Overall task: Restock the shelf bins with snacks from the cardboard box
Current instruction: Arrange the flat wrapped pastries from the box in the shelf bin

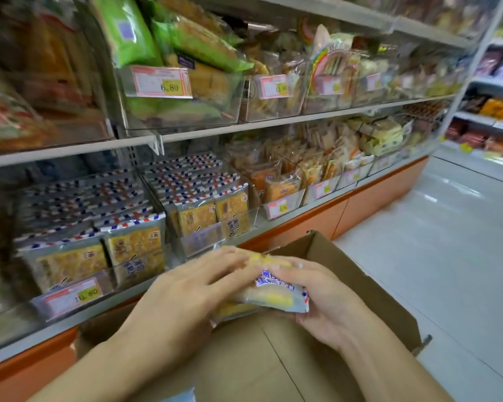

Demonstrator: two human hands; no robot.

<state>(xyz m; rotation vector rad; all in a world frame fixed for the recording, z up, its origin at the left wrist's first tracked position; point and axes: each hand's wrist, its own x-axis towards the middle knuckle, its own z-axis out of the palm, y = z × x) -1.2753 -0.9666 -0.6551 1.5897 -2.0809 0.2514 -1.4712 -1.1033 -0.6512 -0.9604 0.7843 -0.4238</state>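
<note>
Both hands are working over the open cardboard box (346,274), at the front edge of the bottom shelf (79,317). The left hand (186,288) is lying across the top of a small stack of wrapped cake packets (276,294), fingers nearly straight and pressing down on it. The right hand (325,300) is cupping the stack from the right, fingers curled round the packet ends and gripping them. The stack is hanging just above the box's inner flap, clear of the shelf.

Handling, by judgement: packets are looking light and soft, a sponge-type cake inside slick clear film. Film is likely slippery, and the stack is apt to slide apart if squeezed on one side only. Cake is probably crushing easily, so best held flat between both palms or by the sealed striped ends, not pinched mid-body.

Matching packets are standing upright in two clear shelf bins (169,239) at the shelf's front edge, with price tags (73,297) clipped below.
</note>
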